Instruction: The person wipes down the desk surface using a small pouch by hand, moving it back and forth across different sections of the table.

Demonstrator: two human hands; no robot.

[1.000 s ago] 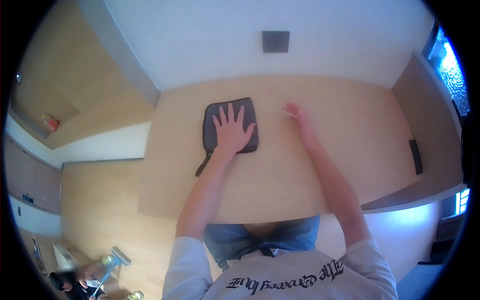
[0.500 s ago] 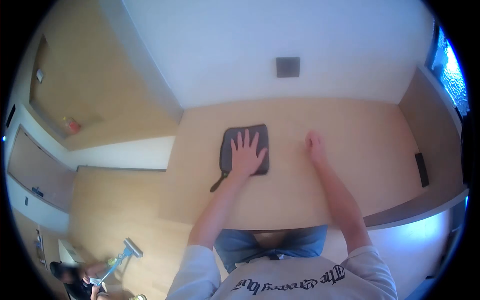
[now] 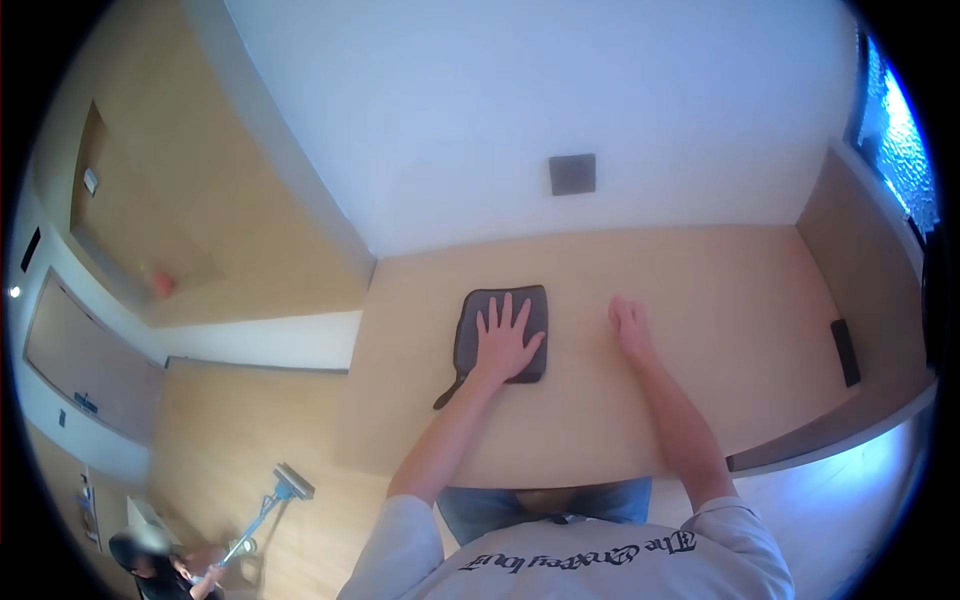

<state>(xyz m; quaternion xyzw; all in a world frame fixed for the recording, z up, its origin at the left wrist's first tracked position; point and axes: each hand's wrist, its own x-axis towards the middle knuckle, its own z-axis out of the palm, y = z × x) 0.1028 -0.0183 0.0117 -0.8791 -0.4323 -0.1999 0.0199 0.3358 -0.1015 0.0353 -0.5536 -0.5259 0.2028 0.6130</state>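
A dark zippered case [image 3: 530,305] with a wrist strap lies flat on the light wooden table [image 3: 580,430]. My left hand [image 3: 507,345] rests palm down on top of it, fingers spread. To the right of the case, my right hand [image 3: 628,322] is at the tabletop, its fingers curled in. Whether anything is inside those curled fingers is too small to tell.
A black bar-shaped object [image 3: 845,352] sits at the table's right side panel. A dark square plate [image 3: 572,174] is on the wall ahead. At the lower left, a person [image 3: 160,570] holds a blue mop [image 3: 265,510] on the floor.
My right hand has gone from open with fingers stretched to curled closed. The left hand stays spread on the case. The view has tilted upward, and the person's mop has shifted.
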